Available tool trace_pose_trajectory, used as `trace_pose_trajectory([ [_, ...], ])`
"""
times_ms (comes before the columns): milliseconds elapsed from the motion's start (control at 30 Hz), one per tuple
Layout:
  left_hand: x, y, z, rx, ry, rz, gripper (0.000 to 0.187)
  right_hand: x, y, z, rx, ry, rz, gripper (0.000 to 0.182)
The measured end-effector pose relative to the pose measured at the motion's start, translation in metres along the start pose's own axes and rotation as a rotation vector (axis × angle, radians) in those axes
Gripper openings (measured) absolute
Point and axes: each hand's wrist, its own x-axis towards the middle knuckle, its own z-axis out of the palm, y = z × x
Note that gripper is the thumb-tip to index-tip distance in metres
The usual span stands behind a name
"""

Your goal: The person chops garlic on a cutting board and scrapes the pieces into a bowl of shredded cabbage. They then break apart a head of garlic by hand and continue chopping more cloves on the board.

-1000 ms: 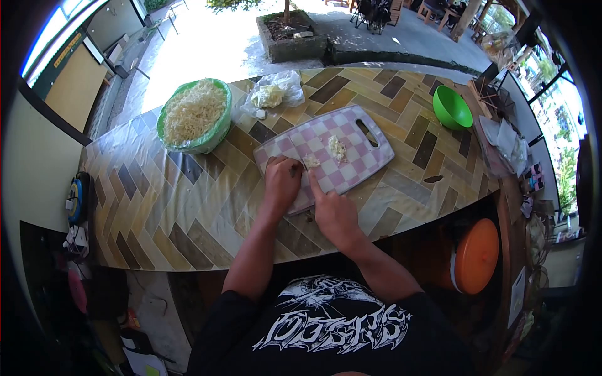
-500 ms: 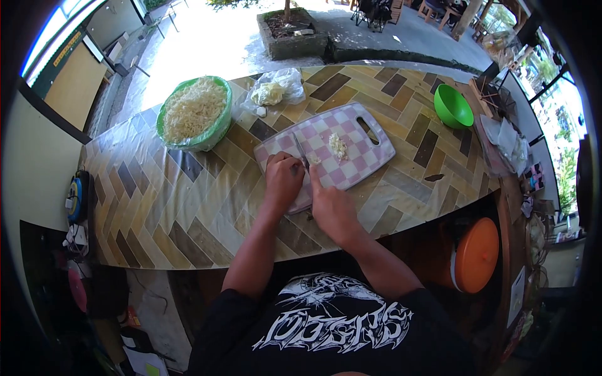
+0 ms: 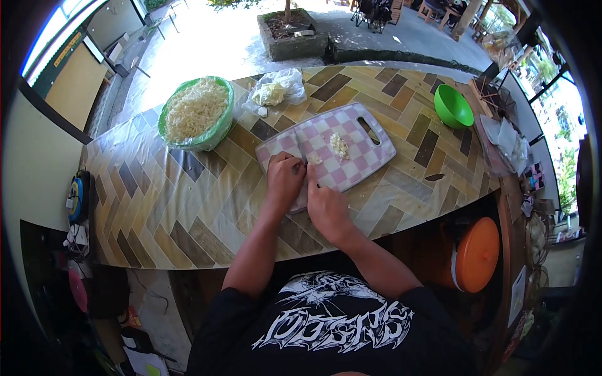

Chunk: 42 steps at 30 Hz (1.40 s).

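head view: working over a tabletop [image 3: 207,207], with a board [image 3: 362,158] laid aslant before the body, probably to suit the reach of both arms. curling the left hand [image 3: 286,182] over the board's left part, fingertips tucked in, likely to steady something small and guard the skin from a thin blade [image 3: 300,143], apparently seen edge-on. narrow grip there; cannot tell its contents. resting the right hand [image 3: 328,207] close beside, index stretched forward and other fingers folded, perhaps to steer the blade; with so much hidden, cannot tell for sure about anything inside that grip.

just past the fingertips, on the board, a few pale crumbs [image 3: 314,160]; farther right, a chopped heap [image 3: 338,146], set apart, seemingly to free room by the hands. beyond the board, a bag [image 3: 292,83] with a pale lump [image 3: 268,94], near enough to draw from. to the left, a basin [image 3: 224,125] piled with shreds [image 3: 196,106], lined with plastic, perhaps for cleanliness. well apart, far right, a green bowl [image 3: 453,106], out of the way of both arms.
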Motion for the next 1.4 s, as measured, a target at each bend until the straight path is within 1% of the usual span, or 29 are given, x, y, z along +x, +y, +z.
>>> trace_pose_trajectory([
  [67,-0.001,-0.001,-0.001,-0.013,-0.022,-0.012,0.013,0.007,0.003,-0.002,0.007,0.018,-0.01,0.067],
  [167,0.004,-0.007,-0.007,-0.057,-0.055,-0.026,0.014,0.017,0.022,-0.012,0.102,0.064,-0.04,0.065],
  [267,0.005,-0.01,-0.02,-0.113,-0.063,-0.056,0.016,0.015,0.041,-0.012,0.186,0.111,-0.062,0.069],
  [333,0.01,-0.008,-0.031,-0.174,-0.063,-0.091,0.016,0.002,0.036,-0.022,0.223,0.087,-0.056,0.066],
  [467,0.012,-0.007,-0.046,-0.098,-0.011,-0.095,0.016,-0.029,0.02,-0.036,0.228,-0.03,-0.09,0.063],
  [533,0.011,-0.006,-0.055,-0.053,-0.003,-0.128,0.017,-0.034,0.03,-0.014,0.234,-0.014,-0.196,0.061],
  [567,0.01,-0.004,-0.059,-0.031,-0.034,-0.162,0.019,-0.036,0.035,-0.006,0.24,-0.005,-0.243,0.06],
  [633,0.008,-0.002,-0.065,0.016,-0.103,-0.23,0.023,-0.036,0.039,-0.01,0.168,-0.003,-0.213,0.059],
  [767,0.004,-0.007,-0.065,0.066,-0.16,-0.273,0.029,-0.031,0.057,-0.019,0.025,0.019,-0.094,0.06],
  [967,0.008,-0.005,-0.068,0.037,-0.179,-0.268,0.03,-0.018,0.106,-0.032,0.028,0.158,0.058,0.054],
  [1067,0.007,-0.011,-0.068,0.02,-0.185,-0.237,0.03,-0.015,0.114,-0.039,0.046,0.117,0.087,0.05],
  [1133,0.008,-0.012,-0.068,0.023,-0.195,-0.224,0.03,-0.016,0.12,-0.033,0.065,0.2,0.042,0.049],
  [1167,0.009,-0.013,-0.067,0.02,-0.185,-0.203,0.029,-0.017,0.122,-0.031,0.077,0.239,0.015,0.048],
  [1333,0.007,-0.021,-0.062,0.018,-0.129,-0.171,0.027,-0.018,0.104,-0.058,0.017,0.204,0.172,0.05],
  [1367,0.008,-0.02,-0.063,0.012,-0.14,-0.203,0.025,-0.014,0.1,-0.061,0.017,0.204,0.206,0.051],
  [1400,0.011,-0.016,-0.064,0.004,-0.15,-0.235,0.024,-0.008,0.097,-0.063,0.04,0.225,0.18,0.05],
])
